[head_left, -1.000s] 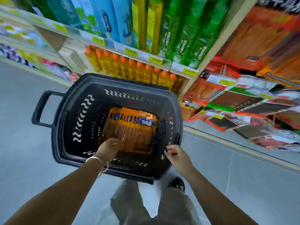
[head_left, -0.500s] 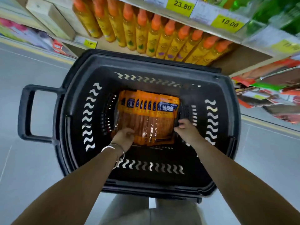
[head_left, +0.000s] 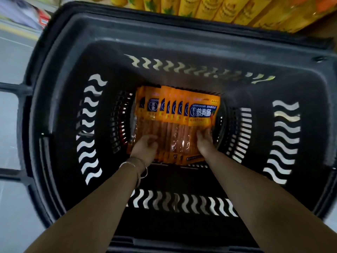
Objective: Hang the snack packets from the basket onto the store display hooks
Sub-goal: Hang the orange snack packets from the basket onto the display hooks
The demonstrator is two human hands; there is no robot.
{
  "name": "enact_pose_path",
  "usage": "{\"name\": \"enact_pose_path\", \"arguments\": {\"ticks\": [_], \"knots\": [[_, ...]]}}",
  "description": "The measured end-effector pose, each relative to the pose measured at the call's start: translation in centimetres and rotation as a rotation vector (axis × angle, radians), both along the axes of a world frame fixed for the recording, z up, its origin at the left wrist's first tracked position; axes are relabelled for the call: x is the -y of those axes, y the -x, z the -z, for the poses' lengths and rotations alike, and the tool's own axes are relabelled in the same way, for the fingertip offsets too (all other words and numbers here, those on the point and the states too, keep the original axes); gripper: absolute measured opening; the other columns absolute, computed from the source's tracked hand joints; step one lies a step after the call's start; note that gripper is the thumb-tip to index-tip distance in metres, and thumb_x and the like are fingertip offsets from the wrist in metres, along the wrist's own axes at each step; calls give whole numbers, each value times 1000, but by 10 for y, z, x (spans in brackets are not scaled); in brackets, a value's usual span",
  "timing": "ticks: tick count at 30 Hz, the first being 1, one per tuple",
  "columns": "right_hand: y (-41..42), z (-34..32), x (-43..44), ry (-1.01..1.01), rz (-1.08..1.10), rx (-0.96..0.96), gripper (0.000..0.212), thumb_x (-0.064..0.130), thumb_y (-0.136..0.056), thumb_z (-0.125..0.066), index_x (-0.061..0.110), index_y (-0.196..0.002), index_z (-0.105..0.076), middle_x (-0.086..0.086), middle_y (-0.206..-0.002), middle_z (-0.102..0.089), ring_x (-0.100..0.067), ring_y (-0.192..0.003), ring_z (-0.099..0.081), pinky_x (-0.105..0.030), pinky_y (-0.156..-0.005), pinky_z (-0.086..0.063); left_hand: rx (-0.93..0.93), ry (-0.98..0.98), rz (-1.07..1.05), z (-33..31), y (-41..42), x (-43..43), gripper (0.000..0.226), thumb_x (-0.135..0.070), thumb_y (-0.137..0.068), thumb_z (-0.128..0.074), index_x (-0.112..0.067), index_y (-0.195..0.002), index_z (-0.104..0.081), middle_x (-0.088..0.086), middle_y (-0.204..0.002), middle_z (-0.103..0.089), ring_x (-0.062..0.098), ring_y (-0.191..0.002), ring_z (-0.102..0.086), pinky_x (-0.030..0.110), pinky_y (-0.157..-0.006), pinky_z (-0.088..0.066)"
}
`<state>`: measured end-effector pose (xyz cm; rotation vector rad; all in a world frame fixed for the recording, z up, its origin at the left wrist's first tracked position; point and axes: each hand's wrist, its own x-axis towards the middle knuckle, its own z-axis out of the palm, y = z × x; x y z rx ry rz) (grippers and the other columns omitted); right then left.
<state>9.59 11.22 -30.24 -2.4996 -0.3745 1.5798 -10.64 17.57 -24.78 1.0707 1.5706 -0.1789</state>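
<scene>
A fanned stack of several orange snack packets (head_left: 175, 123) with blue labels lies flat on the bottom of a deep black plastic basket (head_left: 60, 99). Both my arms reach down into it. My left hand (head_left: 145, 149), bracelets on its wrist, rests on the lower left part of the stack with its fingers curled over the packets. My right hand (head_left: 204, 141) lies on the stack's lower right corner, fingers curled at the edge of the top packet. No display hooks are in view.
The basket has wavy slots in its walls and a handle frame (head_left: 12, 132) sticking out to the left. A row of yellow bottles (head_left: 209, 8) stands on a shelf just beyond the far rim. Grey floor (head_left: 11, 57) shows at the left.
I have leaned closer over the basket, so it fills the view. My right hand slid from the stack's right side onto its lower right corner; my left hand stays on the lower left.
</scene>
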Motion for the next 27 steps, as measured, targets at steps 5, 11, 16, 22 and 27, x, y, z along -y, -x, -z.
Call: {"name": "enact_pose_path", "arguments": {"ticks": [5, 11, 16, 22, 27], "knots": [[4, -6, 11, -153, -10, 126, 55, 54, -84, -59, 24, -127, -46, -9, -131, -48, -28, -118, -51, -37, -98, -42, -56, -54, -45, 2, -3, -10, 21, -23, -93, -49, -26, -111, -59, -8, -95, -57, 1, -70, -50, 21, -62, -38], [-10, -4, 7, -50, 192, -47, 112, 59, -53, -82, 27, -142, -24, -3, -141, -40, -27, -130, -39, -48, -106, -37, -51, -32, -79, 0, -1, -9, 21, -20, -93, -48, -24, -112, -57, -5, -99, -58, 13, -84, -54, 27, -77, -42], [-13, -26, 10, -107, 343, -189, 72, 45, -64, -82, 24, -126, -53, 2, -122, -61, -25, -120, -54, -41, -97, -45, -35, -31, -116, -6, -5, -9, 31, -33, -92, -51, -25, -122, -52, -12, -99, -54, 12, -95, -51, 28, -84, -39], [1, -59, 8, -80, 231, -655, 95, 53, -46, -86, 27, -131, -50, -1, -129, -60, -25, -126, -49, -53, -107, -33, 175, 114, -240, -20, -13, -18, 71, -70, -60, -64, -29, -118, -60, -4, -114, -66, 19, -104, -62, 41, -98, -45], [3, -50, -9, -179, 227, -441, 62, 61, -69, -69, 33, -122, -53, 3, -125, -57, -22, -120, -51, -44, -99, -41, 72, 4, -362, -17, -2, -22, 27, -50, -87, -57, -26, -76, -65, 1, -82, -70, 24, -83, -66, 37, -80, -52]]}}
